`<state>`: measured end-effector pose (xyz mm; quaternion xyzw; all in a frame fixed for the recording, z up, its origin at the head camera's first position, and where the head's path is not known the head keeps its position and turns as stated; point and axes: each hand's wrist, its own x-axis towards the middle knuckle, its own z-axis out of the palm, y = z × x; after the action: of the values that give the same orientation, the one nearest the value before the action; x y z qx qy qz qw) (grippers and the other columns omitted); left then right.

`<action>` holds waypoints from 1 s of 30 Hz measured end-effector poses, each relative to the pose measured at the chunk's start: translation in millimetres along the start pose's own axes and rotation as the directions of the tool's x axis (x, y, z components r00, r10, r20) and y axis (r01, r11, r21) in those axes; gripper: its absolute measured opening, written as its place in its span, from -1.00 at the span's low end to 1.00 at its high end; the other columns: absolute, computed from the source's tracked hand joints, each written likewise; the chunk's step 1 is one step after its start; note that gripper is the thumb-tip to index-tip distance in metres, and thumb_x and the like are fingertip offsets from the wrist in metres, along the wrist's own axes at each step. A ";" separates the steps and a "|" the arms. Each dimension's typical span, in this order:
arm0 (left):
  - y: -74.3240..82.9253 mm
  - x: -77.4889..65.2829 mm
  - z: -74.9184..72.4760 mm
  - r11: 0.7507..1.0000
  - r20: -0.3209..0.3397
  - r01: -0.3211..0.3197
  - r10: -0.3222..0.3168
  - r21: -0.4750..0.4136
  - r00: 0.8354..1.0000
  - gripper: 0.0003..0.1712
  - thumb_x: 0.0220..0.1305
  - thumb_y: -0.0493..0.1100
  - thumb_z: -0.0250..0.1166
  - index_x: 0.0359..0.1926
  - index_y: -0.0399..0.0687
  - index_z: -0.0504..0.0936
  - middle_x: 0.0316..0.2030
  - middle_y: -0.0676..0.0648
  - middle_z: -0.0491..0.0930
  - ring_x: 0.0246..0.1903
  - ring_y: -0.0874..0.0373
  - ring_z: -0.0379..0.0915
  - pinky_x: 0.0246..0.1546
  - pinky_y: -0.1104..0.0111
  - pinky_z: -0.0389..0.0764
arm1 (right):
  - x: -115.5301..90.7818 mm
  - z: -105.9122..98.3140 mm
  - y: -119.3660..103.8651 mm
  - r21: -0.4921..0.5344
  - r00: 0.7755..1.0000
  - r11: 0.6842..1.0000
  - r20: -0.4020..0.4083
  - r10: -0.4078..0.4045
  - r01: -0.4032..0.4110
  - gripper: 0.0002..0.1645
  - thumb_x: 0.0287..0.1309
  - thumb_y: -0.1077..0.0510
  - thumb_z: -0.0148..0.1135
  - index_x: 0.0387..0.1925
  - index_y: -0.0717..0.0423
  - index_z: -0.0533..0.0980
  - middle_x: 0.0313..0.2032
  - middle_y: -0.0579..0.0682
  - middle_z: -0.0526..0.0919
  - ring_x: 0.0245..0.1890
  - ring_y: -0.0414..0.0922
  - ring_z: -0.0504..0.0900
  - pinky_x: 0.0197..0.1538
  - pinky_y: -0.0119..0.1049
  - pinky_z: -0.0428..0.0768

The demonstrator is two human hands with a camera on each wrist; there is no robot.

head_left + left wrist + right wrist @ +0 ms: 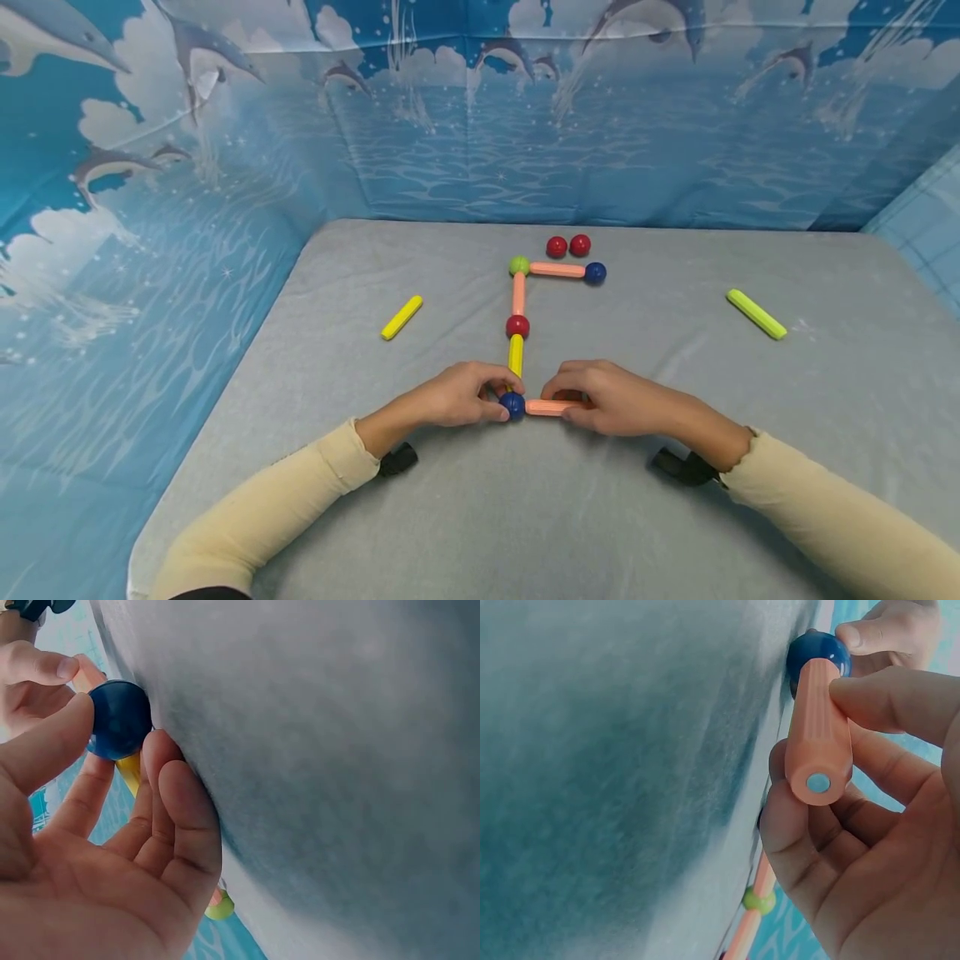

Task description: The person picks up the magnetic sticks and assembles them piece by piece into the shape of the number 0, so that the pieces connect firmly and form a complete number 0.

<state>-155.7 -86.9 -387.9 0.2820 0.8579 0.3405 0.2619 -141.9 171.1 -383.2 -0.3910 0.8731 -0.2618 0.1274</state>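
Note:
My left hand point(467, 395) pinches a blue ball point(120, 720) between thumb and fingers at the near end of a chain of rods and balls. An orange rod point(819, 735) is in the grip of my right hand point(618, 398), its far end against the blue ball and its free end showing a round metal disc. From the ball a yellow rod point(515, 354) runs away to a red ball point(517, 326). Beyond it come another orange rod point(519, 294), a green ball point(520, 265), a sideways orange rod point(557, 270) and a second blue ball point(595, 273).
Two loose red balls point(567, 246) lie behind the chain. A loose yellow rod point(402, 317) is on the left of the grey cloth-covered table point(465, 517), and a yellow-green rod point(756, 314) on the right. A dolphin-print curtain point(480, 150) hangs along the back and left.

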 end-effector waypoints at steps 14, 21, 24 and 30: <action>3.0 0.7 2.0 1.000 -0.008 0.021 -0.021 0.013 1.000 -0.69 0.24 -0.22 0.39 0.01 0.06 0.63 -0.18 -0.03 0.69 -0.32 0.27 0.53 -0.32 0.49 0.51 | 2.8 0.4 2.4 0.014 0.999 1.000 0.031 0.023 -0.024 -0.68 0.21 0.20 0.31 0.01 -0.07 0.64 -0.24 -0.24 0.60 -0.30 -0.31 0.48 -0.23 -0.45 0.53; 3.3 0.7 5.3 0.999 -0.012 0.024 -0.024 0.021 1.000 -0.69 0.24 -0.20 0.39 0.01 0.08 0.63 -0.17 -0.02 0.68 -0.29 0.25 0.53 -0.27 0.47 0.52 | -1.2 -7.9 13.3 0.048 1.000 0.999 0.024 -0.008 0.007 -0.69 0.26 0.07 0.31 0.03 -0.05 0.62 -0.22 -0.21 0.63 -0.31 -0.34 0.50 -0.25 -0.44 0.57; 3.5 -0.3 5.8 1.000 -0.012 0.027 -0.026 0.016 1.000 -0.69 0.25 -0.21 0.39 0.02 0.08 0.63 -0.17 -0.03 0.67 -0.28 0.24 0.53 -0.27 0.47 0.53 | 2.1 -23.9 25.0 0.023 0.999 0.999 -0.029 0.039 -0.038 -0.67 0.28 0.07 0.29 0.04 0.05 0.62 -0.19 -0.14 0.67 -0.28 -0.30 0.53 -0.22 -0.42 0.60; 3.7 -1.2 3.8 1.000 -0.017 0.027 -0.027 0.013 0.999 -0.69 0.25 -0.21 0.39 0.01 0.07 0.62 -0.17 -0.03 0.66 -0.28 0.22 0.52 -0.29 0.46 0.52 | 14.5 -67.0 64.2 -0.053 0.955 0.970 -0.194 0.222 -0.237 -0.67 0.32 0.19 0.21 0.06 0.21 0.59 -0.14 0.08 0.68 -0.19 -0.08 0.59 -0.18 -0.23 0.61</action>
<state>-151.3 -83.7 -387.3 0.2690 0.8660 0.3338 0.2574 -219.7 220.0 -363.5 -0.2652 0.9300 -0.2474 0.0595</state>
